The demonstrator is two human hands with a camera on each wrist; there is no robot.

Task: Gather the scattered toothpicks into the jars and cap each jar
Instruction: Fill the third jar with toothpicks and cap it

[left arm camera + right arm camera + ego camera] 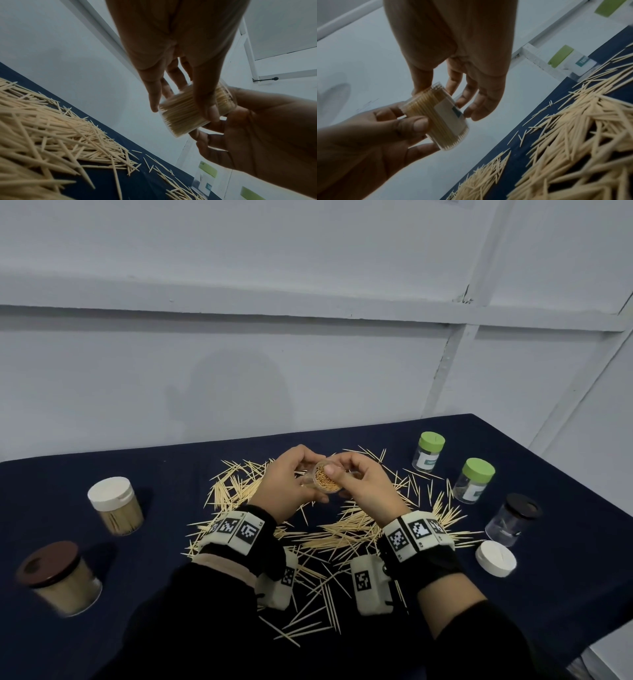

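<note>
A clear jar packed with toothpicks is held above the table by both hands, uncapped, its mouth tilted towards me. My left hand grips its body, thumb across the side. My right hand holds it from the other side, thumb at the mouth and fingers on the label. Scattered toothpicks lie in a wide heap under and around the hands. A loose white cap lies at the right.
On the dark blue table, two full capped jars stand at the left, one white-lidded, one brown-lidded. At the right stand two green-lidded jars and a black-lidded jar. A white wall runs behind.
</note>
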